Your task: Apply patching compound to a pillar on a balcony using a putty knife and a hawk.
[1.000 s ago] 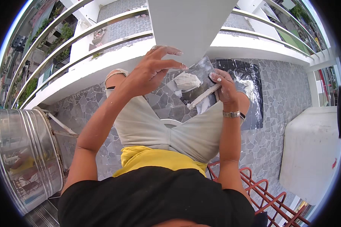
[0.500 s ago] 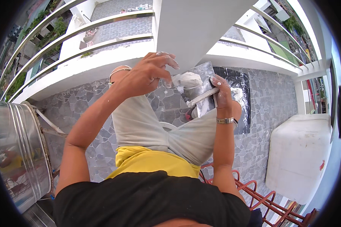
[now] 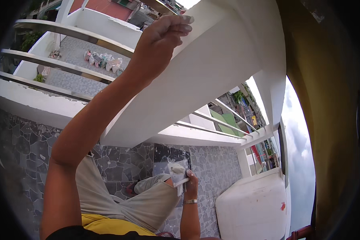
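Floor (image 3: 224, 168): grey stone paving in an irregular crazy pattern, covering the balcony.
Dark patch (image 3: 166, 154): a darker, blacker stretch of the same paving, just below the white parapet base.
White tank (image 3: 252, 208): a large, boxy white plastic container standing on the floor at lower right, near the corner post.
Foot (image 3: 148, 184): the person's pale grey shoe rests flat on the paving, beside the dark patch.
Lower terrace (image 3: 72, 60): a further paved surface beyond the railing, with a row of pale sacks (image 3: 104, 61) lying on it.
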Available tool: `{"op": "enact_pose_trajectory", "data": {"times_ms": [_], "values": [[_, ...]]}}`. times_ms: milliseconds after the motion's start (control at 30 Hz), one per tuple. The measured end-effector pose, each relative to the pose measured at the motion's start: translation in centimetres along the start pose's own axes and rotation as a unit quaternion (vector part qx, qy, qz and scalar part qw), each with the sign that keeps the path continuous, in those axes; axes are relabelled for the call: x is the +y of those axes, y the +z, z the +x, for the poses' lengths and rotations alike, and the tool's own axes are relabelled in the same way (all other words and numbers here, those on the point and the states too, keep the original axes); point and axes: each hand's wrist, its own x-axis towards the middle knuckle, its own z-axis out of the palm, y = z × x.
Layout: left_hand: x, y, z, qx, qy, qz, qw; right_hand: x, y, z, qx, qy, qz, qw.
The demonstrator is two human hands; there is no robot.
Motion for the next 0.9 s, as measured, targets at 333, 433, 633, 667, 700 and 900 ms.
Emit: {"op": "enact_pose_trajectory", "data": {"times_ms": [333, 433, 633, 667, 700, 900], "values": [[-2.3, 4.9, 9.7, -0.005, 0.002, 0.199, 0.980, 3.6, -4.5, 3.0, -0.018, 0.035, 0.014, 0.999], [-1.8, 5.5, 10.1, -0.012, -0.076, 0.194, 0.978, 3.8, -3.9, 2.9, -0.021, 0.022, 0.005, 1.000], [-0.8, 6.6, 11.0, -0.005, -0.161, 0.148, 0.976, 4.1, -5.0, 2.7, -0.024, 0.059, 0.020, 0.998], [-0.7, 6.8, 11.1, -0.002, -0.168, 0.138, 0.976, 4.4, -5.7, 2.9, -0.018, 0.052, 0.002, 0.998], [-0.4, 6.9, 11.1, 0.003, -0.175, 0.131, 0.976, 4.5, -5.7, 3.0, -0.015, 0.047, -0.015, 0.999], [0.2, 7.6, 10.4, -0.029, -0.149, 0.120, 0.981, 4.8, -5.1, 2.8, -0.005, 0.037, -0.004, 0.999]]}}
